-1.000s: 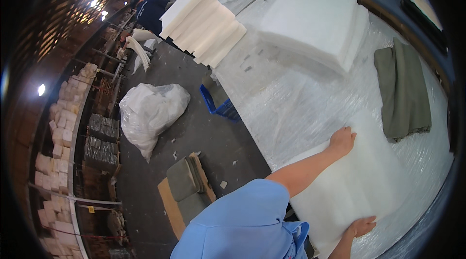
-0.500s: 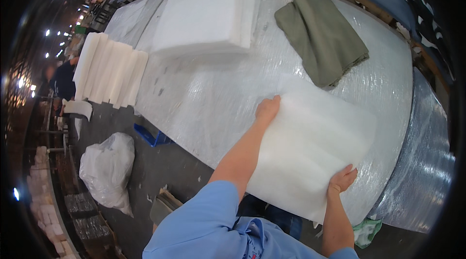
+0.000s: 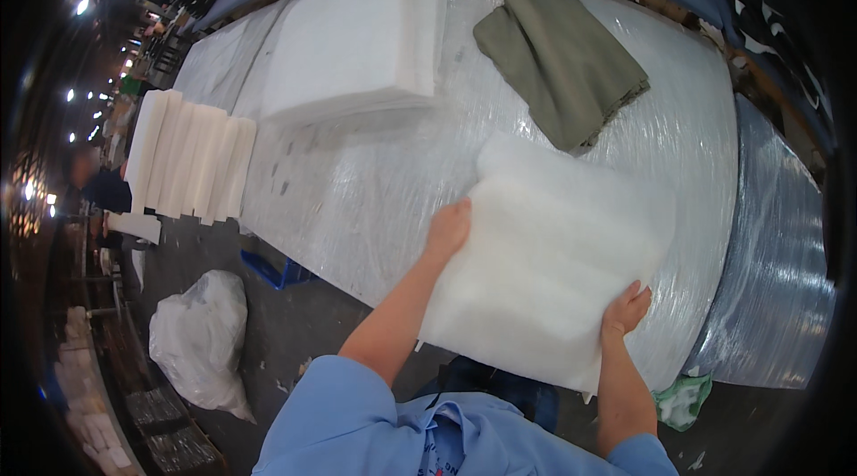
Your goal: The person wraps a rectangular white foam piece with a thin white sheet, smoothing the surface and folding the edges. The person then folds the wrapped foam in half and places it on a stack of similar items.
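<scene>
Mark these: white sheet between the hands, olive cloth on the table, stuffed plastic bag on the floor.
White sheet [image 3: 544,264]: head view, middle of its top face.
Olive cloth [image 3: 561,64]: head view, middle of its upper side.
Plastic bag [image 3: 201,338]: head view, middle of its visible side.

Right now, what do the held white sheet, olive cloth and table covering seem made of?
Held white sheet: probably fibre wadding, matte, soft-edged. Olive cloth: dull fabric, softly creased; fibre unclear. Table covering: likely clear plastic film, glossy, wrinkled highlights.
</scene>
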Motion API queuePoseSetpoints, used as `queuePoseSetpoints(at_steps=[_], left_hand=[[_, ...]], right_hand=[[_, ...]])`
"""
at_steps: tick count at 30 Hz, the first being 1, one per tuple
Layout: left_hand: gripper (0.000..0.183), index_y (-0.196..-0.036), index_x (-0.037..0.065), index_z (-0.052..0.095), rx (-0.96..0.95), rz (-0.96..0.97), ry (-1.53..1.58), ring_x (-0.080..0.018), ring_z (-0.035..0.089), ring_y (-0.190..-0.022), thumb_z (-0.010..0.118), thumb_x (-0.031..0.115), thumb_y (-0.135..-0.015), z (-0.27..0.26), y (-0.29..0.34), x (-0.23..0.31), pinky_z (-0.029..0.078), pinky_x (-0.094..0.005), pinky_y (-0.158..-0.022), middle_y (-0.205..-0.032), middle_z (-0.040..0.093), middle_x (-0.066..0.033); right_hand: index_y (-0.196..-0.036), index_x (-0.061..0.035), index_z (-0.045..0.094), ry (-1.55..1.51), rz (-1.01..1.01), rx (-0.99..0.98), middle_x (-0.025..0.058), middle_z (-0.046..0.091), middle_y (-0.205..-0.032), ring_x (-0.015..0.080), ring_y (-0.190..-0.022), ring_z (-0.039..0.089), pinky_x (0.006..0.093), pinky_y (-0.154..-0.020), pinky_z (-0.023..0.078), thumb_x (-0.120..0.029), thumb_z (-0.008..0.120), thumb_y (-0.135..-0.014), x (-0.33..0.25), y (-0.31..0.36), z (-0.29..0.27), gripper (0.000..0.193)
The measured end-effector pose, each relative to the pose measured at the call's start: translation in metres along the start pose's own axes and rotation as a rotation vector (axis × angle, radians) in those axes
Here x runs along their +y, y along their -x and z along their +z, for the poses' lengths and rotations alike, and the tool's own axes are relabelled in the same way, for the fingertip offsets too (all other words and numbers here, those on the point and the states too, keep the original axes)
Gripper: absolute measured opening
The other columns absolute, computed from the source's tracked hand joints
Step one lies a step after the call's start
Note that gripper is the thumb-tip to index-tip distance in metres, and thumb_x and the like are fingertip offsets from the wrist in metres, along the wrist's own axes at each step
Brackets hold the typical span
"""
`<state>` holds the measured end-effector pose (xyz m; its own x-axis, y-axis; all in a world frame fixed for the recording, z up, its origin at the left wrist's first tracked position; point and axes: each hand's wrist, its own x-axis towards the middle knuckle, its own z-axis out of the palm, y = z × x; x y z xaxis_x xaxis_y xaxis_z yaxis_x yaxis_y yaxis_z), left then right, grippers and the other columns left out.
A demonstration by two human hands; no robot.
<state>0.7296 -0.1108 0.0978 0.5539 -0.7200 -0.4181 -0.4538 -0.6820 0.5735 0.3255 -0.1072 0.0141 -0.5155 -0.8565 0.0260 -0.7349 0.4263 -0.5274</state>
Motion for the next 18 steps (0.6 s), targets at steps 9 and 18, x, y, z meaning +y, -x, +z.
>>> queuePoseSetpoints(at_steps=[9, 18], left_hand=[[0.067, -0.126, -0.010, 0.065, -0.106, -0.367, 0.451, -0.0405, 0.063, -0.117, 0.041, 0.049, -0.107, 0.035, -0.019, -0.034, 0.047, -0.0445, -0.103, -0.123, 0.068, -0.0281], [0.053, -0.125, -0.006, 0.069, -0.098, -0.212, 0.357, -0.0240, 0.065, -0.113, 0.053, 0.042, -0.105, -0.035, 0.051, -0.094, 0.049, -0.0335, -0.100, -0.123, 0.071, -0.0150]], right_hand=[[-0.131, 0.0066, 0.056, 0.033, -0.004, -0.010, 0.0280, 0.062, -0.126, 0.0466, -0.118, 0.056, 0.0515, -0.103, 0.044, -0.044, 0.045, -0.107, -0.012, 0.000, -0.002, 0.057], [-0.146, 0.0031, 0.052, -0.246, 0.131, -0.368, 0.0227, 0.061, -0.139, 0.0327, -0.124, 0.061, 0.0416, -0.105, 0.046, -0.047, 0.055, -0.105, 0.016, -0.030, -0.052, 0.065]])
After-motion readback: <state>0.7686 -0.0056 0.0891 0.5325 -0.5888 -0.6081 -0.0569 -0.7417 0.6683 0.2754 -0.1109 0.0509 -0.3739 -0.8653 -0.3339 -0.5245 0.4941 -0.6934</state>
